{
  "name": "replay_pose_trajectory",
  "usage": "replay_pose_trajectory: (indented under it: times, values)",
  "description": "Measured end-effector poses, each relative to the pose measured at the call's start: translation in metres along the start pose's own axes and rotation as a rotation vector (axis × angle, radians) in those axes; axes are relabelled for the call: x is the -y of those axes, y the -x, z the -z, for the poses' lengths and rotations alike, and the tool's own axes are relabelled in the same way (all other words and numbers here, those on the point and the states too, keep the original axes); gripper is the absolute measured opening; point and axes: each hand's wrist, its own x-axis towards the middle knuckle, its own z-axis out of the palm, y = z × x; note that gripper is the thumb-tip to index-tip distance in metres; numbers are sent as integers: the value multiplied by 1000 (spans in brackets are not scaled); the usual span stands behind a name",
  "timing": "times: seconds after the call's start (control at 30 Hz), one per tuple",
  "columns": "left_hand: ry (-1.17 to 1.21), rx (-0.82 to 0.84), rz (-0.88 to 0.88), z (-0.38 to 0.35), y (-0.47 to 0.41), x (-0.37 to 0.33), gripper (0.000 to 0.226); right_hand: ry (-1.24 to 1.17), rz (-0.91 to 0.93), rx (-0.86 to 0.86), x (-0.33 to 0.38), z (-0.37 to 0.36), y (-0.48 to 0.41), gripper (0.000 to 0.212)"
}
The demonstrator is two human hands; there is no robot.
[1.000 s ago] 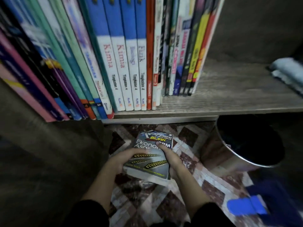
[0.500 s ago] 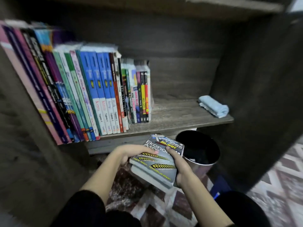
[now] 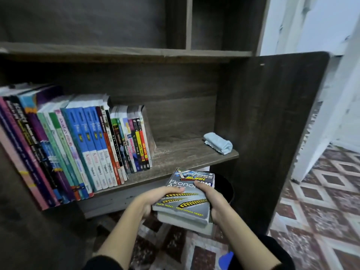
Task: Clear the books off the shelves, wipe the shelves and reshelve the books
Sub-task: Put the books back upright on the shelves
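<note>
The shelf [image 3: 185, 154] carried a long row of books [image 3: 87, 149] packed upright from its left end to about the middle, the outermost ones leaning. The right half lay bare up to a folded pale blue cloth [image 3: 218, 143] near the right front corner. Just below and in front of the shelf's front edge, a small stack of books [image 3: 185, 203] was held flat. Its grey top cover had yellow chevrons and part of a title, and at least two thicker volumes lay under it. These looked like stiff paperbacks, fairly heavy together, with glossy covers likely to slide on one another. Holding them at both side edges with support underneath seemed the sound way to carry them. The left hand [image 3: 153, 199] gripped the stack's left edge with its thumb across the cover. The right hand [image 3: 216, 201] gripped the right edge the same way. The fingers of both went under the stack and could not be seen. Exactly how many books the stack held was hard to tell. Most spines in the row were too blurred to read, and its left end was cut off by the frame. A dark round bin [image 3: 228, 189] was mostly hidden behind the stack, and a blue object [image 3: 226, 258] at the bottom could not be identified.
</note>
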Motion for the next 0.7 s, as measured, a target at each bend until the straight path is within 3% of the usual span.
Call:
replay_pose_trajectory:
  times: [0.17, 0.5, 0.7]
  values:
    - [77, 10, -15, -9, -6, -6, 30, 101, -5, 25, 23, 6, 2, 39]
    - [334, 131, -66, -44, -18, -24, 28, 389, -14, 35, 91, 31, 11, 48]
    - [399, 115, -159, -44, -29, -57, 37, 390, 70, 54, 130, 21, 8, 36]
